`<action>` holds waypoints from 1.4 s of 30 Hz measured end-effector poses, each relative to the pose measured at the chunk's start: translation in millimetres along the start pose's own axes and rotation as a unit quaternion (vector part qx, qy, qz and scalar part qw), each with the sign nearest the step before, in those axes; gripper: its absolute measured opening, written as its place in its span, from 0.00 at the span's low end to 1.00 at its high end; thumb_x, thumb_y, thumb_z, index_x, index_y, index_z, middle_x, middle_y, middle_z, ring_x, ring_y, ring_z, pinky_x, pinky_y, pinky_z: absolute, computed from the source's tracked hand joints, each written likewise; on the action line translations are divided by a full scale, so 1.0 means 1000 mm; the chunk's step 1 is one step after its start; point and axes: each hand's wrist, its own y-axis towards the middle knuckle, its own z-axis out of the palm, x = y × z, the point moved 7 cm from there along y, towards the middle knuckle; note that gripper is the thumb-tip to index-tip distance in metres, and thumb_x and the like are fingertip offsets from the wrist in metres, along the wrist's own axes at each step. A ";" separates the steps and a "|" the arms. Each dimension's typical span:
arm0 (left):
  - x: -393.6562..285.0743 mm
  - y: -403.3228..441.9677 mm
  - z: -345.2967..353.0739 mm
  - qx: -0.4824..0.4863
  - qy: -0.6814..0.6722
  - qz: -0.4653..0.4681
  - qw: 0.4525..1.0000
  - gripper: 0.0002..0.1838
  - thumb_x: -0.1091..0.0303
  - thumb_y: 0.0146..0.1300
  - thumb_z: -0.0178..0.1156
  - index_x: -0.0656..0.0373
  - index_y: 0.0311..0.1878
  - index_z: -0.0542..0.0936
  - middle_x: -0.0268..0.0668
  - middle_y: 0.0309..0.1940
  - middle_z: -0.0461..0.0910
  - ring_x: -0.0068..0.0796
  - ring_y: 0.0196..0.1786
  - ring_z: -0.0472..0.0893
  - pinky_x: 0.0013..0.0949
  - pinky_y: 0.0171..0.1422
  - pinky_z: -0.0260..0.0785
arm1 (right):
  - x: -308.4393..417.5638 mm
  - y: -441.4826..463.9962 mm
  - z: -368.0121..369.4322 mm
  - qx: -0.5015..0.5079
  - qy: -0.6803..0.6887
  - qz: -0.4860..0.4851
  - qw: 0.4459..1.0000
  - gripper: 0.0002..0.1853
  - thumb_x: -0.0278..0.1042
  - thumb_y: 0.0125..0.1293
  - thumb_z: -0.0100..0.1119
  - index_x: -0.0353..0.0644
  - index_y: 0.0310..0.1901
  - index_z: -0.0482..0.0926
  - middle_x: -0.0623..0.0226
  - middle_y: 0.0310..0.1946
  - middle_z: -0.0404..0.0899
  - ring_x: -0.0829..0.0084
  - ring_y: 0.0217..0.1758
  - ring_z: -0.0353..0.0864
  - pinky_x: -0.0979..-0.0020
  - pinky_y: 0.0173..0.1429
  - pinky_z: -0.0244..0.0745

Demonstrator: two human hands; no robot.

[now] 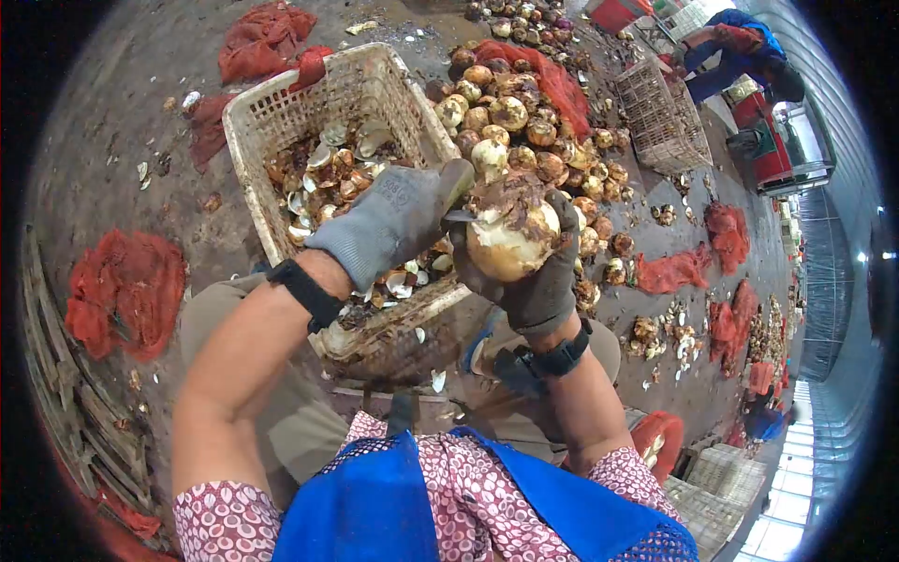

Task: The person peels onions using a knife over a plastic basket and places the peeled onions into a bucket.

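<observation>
My right hand point(536, 298), in a dark, soiled glove, is wrapped around a large onion point(510, 245). The onion has pale, shiny flesh low down and ragged brown skin on top. My left hand point(398, 211), in a grey glove, is closed close to the onion's left side. A short stretch of a knife blade point(459, 215) shows between that hand and the onion; its handle is hidden in the fingers. Below my left hand stands a dirty white plastic crate point(265, 211), holding brown and white peelings point(323, 173).
A heap of unpeeled onions point(538, 131) lies beyond my hands, partly under a red net bag point(552, 84). More red nets point(126, 292) lie on the floor. Another crate point(663, 117) and a bending person point(744, 51) are at the upper right. Wooden slats point(80, 393) lie left.
</observation>
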 end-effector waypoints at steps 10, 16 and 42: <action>-0.021 -0.003 -0.004 -0.015 -0.041 -0.001 0.999 0.28 0.65 0.54 0.67 0.52 0.60 0.71 0.47 0.43 0.82 0.50 0.42 0.84 0.45 0.43 0.78 | 0.059 -0.035 0.066 0.030 -0.501 -0.431 0.750 0.37 0.44 0.52 0.64 0.38 0.64 0.67 0.58 0.58 0.75 0.66 0.62 0.74 0.62 0.65 0.72; -0.016 0.007 -0.001 0.001 0.059 -0.002 0.998 0.26 0.67 0.58 0.60 0.55 0.61 0.69 0.51 0.46 0.80 0.51 0.39 0.84 0.44 0.41 0.78 | 0.027 -0.012 0.009 -0.009 -0.098 -0.100 0.990 0.38 0.62 0.62 0.53 0.41 0.66 0.66 0.58 0.58 0.75 0.59 0.60 0.76 0.55 0.64 0.73; -0.020 0.007 -0.005 0.012 -0.011 -0.019 1.000 0.28 0.67 0.57 0.62 0.56 0.62 0.68 0.48 0.40 0.82 0.52 0.41 0.83 0.47 0.43 0.77 | 0.063 -0.042 0.056 -0.049 -0.508 -0.457 0.728 0.42 0.30 0.43 0.76 0.39 0.62 0.67 0.59 0.57 0.73 0.68 0.58 0.75 0.66 0.62 0.73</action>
